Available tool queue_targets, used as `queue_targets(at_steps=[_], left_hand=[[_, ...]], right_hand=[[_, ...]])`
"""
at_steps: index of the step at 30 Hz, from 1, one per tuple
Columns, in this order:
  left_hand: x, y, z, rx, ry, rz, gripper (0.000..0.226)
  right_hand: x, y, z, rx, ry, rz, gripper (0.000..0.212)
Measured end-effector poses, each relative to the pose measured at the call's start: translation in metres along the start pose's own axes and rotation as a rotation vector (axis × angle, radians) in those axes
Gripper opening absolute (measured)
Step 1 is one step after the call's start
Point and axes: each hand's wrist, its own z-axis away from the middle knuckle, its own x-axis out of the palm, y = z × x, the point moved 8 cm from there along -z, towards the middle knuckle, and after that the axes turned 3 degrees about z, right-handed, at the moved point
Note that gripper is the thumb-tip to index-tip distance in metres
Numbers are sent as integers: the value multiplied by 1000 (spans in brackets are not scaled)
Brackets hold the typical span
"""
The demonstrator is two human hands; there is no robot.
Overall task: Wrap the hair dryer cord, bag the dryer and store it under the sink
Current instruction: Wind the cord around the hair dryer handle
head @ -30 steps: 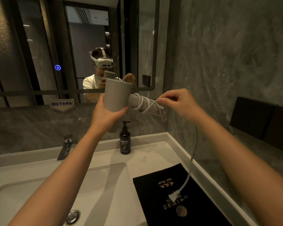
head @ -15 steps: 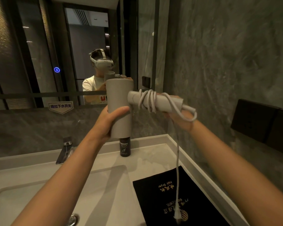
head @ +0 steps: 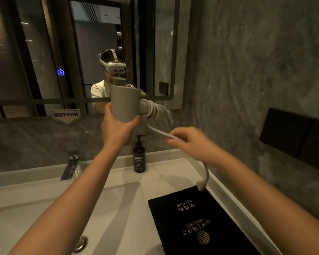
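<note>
My left hand (head: 118,128) grips the barrel of a grey hair dryer (head: 124,104), held up in front of the mirror. Several turns of the white cord (head: 153,110) sit around its handle, which points right. My right hand (head: 190,142) is below the handle, pinching the cord's free run (head: 159,132). The rest of the cord drops from that hand to the plug (head: 201,184), which hangs just above the black dryer bag (head: 197,223). The bag lies flat on the counter at the right, gold lettering up.
A white sink basin (head: 44,218) with a chrome tap (head: 70,165) and a drain (head: 79,243) fills the lower left. A dark pump bottle (head: 139,157) stands at the counter's back. Black wall panels (head: 293,133) sit on the right wall, close to my right arm.
My right hand has come down from behind the handle, pulling the cord below it. The plug has risen from low over the bag to its upper edge. The dryer has tilted slightly.
</note>
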Motion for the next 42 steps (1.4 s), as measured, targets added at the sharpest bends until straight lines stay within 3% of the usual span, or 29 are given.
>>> queue_targets(at_steps=[5,8,14,19,22,24,28,32,37,42], left_hand=[[-5,-12,-3,13,-167,-75,80],[-3,-9,2,44,-307,-68,78],[13,7,25,-73,-674,139,66],[22,6,26,-185,-626,404,59],[28,2,29,-248,-489,455,39],[29,-4,28,-304,-350,488,32],[19,-11,19,-246,-136,325,61],[15,-14,18,-129,-109,92,70],[22,-14,19,-32,-313,-50,75],[25,-18,36,-144,-628,77,68]], right_hand=[[-70,-11,-7,-83,206,-1,11],[-89,-15,-16,-128,230,-20,11],[-95,-12,-24,-154,294,-232,12],[-56,18,-18,1,280,-493,21],[-23,41,-10,179,319,-704,19],[-2,44,-4,209,235,-562,23],[9,37,3,176,104,-237,23],[-6,20,8,89,58,109,18],[-41,7,7,-1,31,311,16],[-69,10,7,-53,31,90,13]])
